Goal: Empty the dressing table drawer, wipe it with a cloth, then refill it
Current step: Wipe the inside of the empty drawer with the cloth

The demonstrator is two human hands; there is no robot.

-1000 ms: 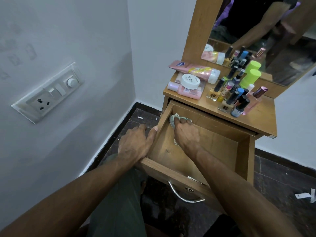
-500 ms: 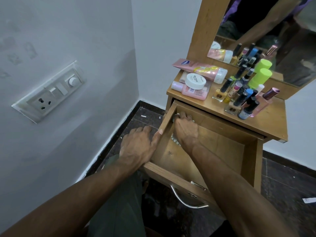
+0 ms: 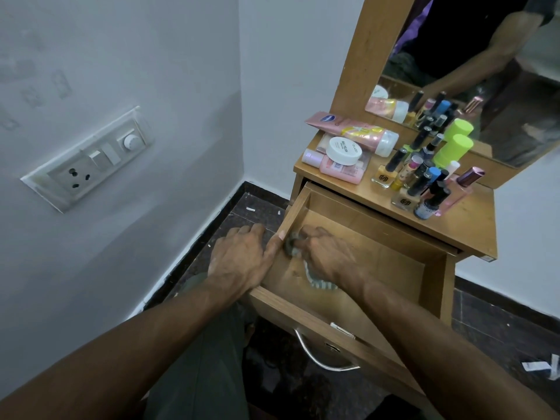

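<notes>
The wooden dressing table drawer is pulled out, with nothing but the cloth inside it. My right hand is inside it near the left wall, gripping a pale striped cloth and pressing it on the drawer floor. My left hand rests on the outside of the drawer's left wall, thumb hooked over its top edge. Cosmetics stand on the tabletop: a pink tube, a white jar, nail polish bottles and a green-capped bottle.
A mirror rises behind the tabletop. A metal handle sticks out of the drawer front. A white wall with a switch and socket plate stands close on the left. The dark floor has small paper scraps.
My right hand has drawn the cloth back from the drawer's far left corner toward me along the left wall. My left hand stays on the drawer's left wall.
</notes>
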